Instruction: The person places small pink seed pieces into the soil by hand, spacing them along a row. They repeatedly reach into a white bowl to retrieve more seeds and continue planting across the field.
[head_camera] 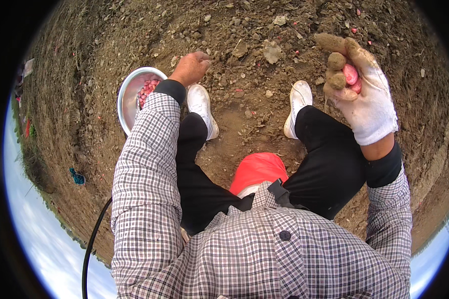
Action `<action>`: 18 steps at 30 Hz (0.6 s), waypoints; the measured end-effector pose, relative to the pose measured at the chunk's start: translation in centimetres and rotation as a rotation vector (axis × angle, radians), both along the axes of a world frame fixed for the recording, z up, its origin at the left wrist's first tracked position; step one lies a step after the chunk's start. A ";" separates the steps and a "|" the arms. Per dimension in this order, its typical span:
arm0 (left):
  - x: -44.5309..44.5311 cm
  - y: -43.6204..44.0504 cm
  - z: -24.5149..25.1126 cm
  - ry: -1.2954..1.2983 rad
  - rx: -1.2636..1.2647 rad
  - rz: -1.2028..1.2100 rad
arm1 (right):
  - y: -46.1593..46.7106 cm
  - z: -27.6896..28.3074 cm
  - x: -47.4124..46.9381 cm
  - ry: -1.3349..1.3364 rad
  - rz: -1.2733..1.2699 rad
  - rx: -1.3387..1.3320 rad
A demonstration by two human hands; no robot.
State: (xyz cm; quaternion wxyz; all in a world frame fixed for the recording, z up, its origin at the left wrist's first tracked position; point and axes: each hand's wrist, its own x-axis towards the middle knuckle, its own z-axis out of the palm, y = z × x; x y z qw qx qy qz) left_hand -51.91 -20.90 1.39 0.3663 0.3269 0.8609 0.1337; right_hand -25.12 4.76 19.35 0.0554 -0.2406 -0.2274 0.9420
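Note:
My left hand (pixel 191 68), bare, hangs over the loose soil (pixel 239 86) just past the left shoe. Its fingers are bunched, and whether anything is between their tips is hidden. Under the left wrist stands a round metal bowl (pixel 127 99) with many pink-coated seeds (pixel 148 89) in it, partly covered by my forearm. At the right, my right hand (pixel 362 88) wears a white glove with soil-stained fingers. It is turned palm up, and its curled fingers hold a few pink-coated seeds (pixel 350 74). Scattered pink seeds (pixel 354 30) lie on the ground beyond this hand.
White shoes (pixel 200 104) are planted apart on the soil. A red covering (pixel 260 170) shows between my legs. Clods, dry leaves (pixel 272 51) and small stones cover the ground. A teal object (pixel 77 176) lies farther left, and a black cable (pixel 92 239) curves beside my left sleeve.

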 end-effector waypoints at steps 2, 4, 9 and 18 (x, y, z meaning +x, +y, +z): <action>-1.2 -1.6 3.3 0.021 0.026 0.129 | -3.1 1.2 0.5 0.027 -0.029 -0.081; -1.9 -4.0 6.3 0.102 0.022 0.158 | -5.3 0.7 -0.1 -0.092 -0.070 -0.097; -1.4 -11.2 10.0 0.184 -0.021 0.184 | -3.6 -1.4 -0.9 -0.003 -0.136 -0.117; 6.3 -23.1 1.6 -0.005 0.017 0.539 | -2.4 -2.1 0.2 -0.063 -0.200 -0.027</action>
